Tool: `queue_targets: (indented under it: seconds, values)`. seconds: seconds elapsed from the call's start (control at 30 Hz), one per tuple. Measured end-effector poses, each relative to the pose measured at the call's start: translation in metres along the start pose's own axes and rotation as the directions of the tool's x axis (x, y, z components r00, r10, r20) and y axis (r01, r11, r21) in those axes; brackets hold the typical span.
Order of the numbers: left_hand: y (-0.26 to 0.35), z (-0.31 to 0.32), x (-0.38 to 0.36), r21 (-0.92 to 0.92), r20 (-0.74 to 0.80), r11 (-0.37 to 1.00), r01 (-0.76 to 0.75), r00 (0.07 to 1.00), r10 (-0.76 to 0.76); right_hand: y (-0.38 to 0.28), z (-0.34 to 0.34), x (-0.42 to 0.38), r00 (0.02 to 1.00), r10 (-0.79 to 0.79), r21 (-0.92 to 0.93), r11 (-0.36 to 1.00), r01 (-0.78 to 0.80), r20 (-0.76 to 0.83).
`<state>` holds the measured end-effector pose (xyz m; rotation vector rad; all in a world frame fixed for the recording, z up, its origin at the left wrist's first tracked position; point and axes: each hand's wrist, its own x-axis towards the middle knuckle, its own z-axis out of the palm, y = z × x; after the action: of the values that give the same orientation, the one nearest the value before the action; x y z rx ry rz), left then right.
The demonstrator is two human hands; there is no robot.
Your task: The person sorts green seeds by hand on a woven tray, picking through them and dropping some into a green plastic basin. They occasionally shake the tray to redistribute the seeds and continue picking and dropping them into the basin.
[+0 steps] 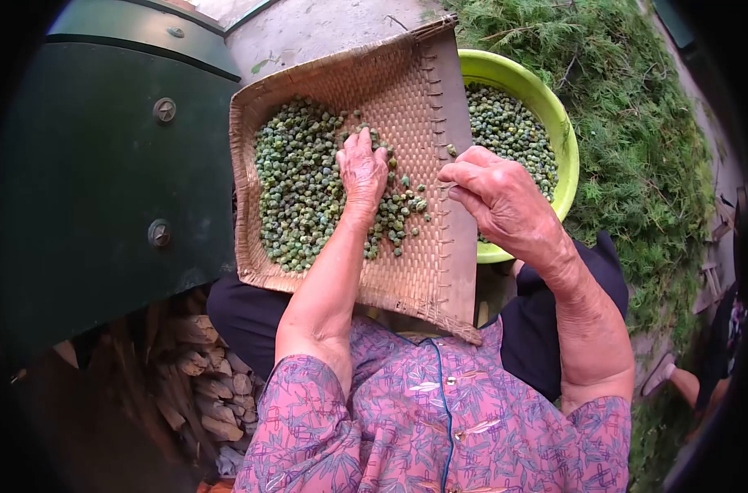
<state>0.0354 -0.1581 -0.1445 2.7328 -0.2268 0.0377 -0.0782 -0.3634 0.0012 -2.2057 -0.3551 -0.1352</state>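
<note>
A woven basket tray [407, 164] with a flat board edge on its right side rests across the lap. Many small green round cones [296, 181] fill its left part, and a few lie scattered near the middle. My left hand [363, 168] reaches down onto the cones, fingers apart, fingertips among them. Over the board edge is my right hand [493, 193], its thumb and fingers pinched; what they hold, if anything, is too small to tell. One cone sits by the board just above those fingertips. Behind the right hand, a yellow-green basin [567, 156] holds more cones, partly hidden by the board.
Cut green branches [629, 140] spread over the ground at right. A dark green panel [103, 189] with metal studs stands at left, above stacked firewood [218, 394]. At the far right edge another person's leg [685, 384] and shoe show.
</note>
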Motion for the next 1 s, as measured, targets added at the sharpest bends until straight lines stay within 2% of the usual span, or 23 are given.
queue_targets:
  seconds: [0.03, 0.1, 0.13, 0.17, 0.23, 0.3, 0.33, 0.37, 0.43, 0.47, 0.5, 0.67, 0.77, 0.8, 0.83, 0.9, 1.0]
  values:
    - [0.005, -0.004, -0.004, -0.09, -0.004, 0.994, -0.057, 0.998, 0.057, 0.0, 0.0, 0.0, 1.0, -0.004, 0.0, 1.0, 0.004, -0.003]
    - [0.002, -0.008, 0.008, -0.184, -0.117, 0.96, -0.213, 0.974, 0.193, 0.001, -0.001, -0.002, 1.0, 0.003, -0.006, 1.0, -0.003, 0.002]
    - [-0.003, -0.014, 0.019, -0.066, -0.174, 0.955, -0.289, 0.946, 0.274, 0.001, -0.001, -0.002, 1.0, 0.008, -0.012, 1.0, -0.008, 0.003]
    - [-0.013, -0.016, 0.036, -0.08, -0.153, 0.967, -0.242, 0.962, 0.228, 0.001, -0.001, -0.002, 1.0, 0.01, -0.012, 1.0, -0.01, 0.004]
    - [-0.03, -0.027, 0.063, 0.113, -0.098, 0.981, -0.159, 0.981, 0.17, 0.001, 0.0, -0.002, 1.0, 0.005, 0.005, 1.0, -0.005, -0.011]
    - [-0.044, -0.031, 0.079, 0.208, 0.022, 0.977, -0.041, 0.999, 0.038, 0.001, 0.001, -0.002, 1.0, 0.003, 0.0, 1.0, -0.003, -0.008]
    - [-0.049, -0.029, 0.082, 0.286, 0.057, 0.957, -0.055, 0.998, 0.04, 0.001, 0.001, -0.001, 1.0, -0.001, -0.004, 1.0, 0.001, -0.004]
    - [-0.046, -0.029, 0.079, 0.284, 0.059, 0.957, -0.057, 0.997, 0.042, 0.001, 0.002, -0.001, 1.0, 0.002, -0.004, 1.0, -0.002, -0.004]
    - [-0.042, -0.029, 0.066, 0.456, 0.084, 0.875, -0.166, 0.986, 0.144, 0.001, 0.003, -0.002, 1.0, -0.003, -0.018, 1.0, 0.003, -0.008]
    - [-0.043, -0.027, 0.056, 0.483, 0.029, 0.848, -0.219, 0.972, 0.235, 0.001, 0.004, -0.004, 1.0, 0.001, -0.014, 1.0, -0.001, -0.005]
    - [-0.042, -0.027, 0.047, 0.472, 0.089, 0.854, -0.22, 0.975, 0.202, 0.002, 0.004, -0.004, 1.0, -0.011, -0.017, 1.0, 0.011, -0.003]
    - [-0.042, -0.021, 0.003, 0.472, 0.02, 0.875, -0.108, 0.994, 0.112, 0.001, 0.004, -0.004, 0.999, -0.028, -0.007, 1.0, 0.027, -0.021]
    - [-0.028, -0.011, -0.02, 0.408, -0.047, 0.905, 0.116, 0.993, -0.106, 0.001, 0.003, -0.003, 1.0, 0.001, 0.013, 1.0, 0.0, -0.016]
    - [-0.024, -0.005, -0.029, 0.387, -0.115, 0.904, 0.183, 0.982, -0.149, 0.0, 0.001, -0.003, 1.0, -0.001, 0.0, 1.0, 0.001, -0.008]
    - [-0.019, 0.0, -0.034, 0.271, -0.104, 0.922, 0.278, 0.96, -0.259, 0.0, -0.001, -0.002, 1.0, -0.002, -0.013, 1.0, 0.002, 0.0]
    - [-0.011, 0.007, -0.046, 0.213, -0.125, 0.931, 0.296, 0.953, -0.275, 0.003, -0.001, -0.001, 1.0, -0.008, -0.015, 1.0, 0.008, -0.009]
    - [0.0, 0.019, -0.057, 0.105, -0.214, 0.977, 0.187, 0.963, -0.162, 0.006, -0.002, 0.0, 0.999, -0.024, -0.031, 0.999, 0.023, -0.025]
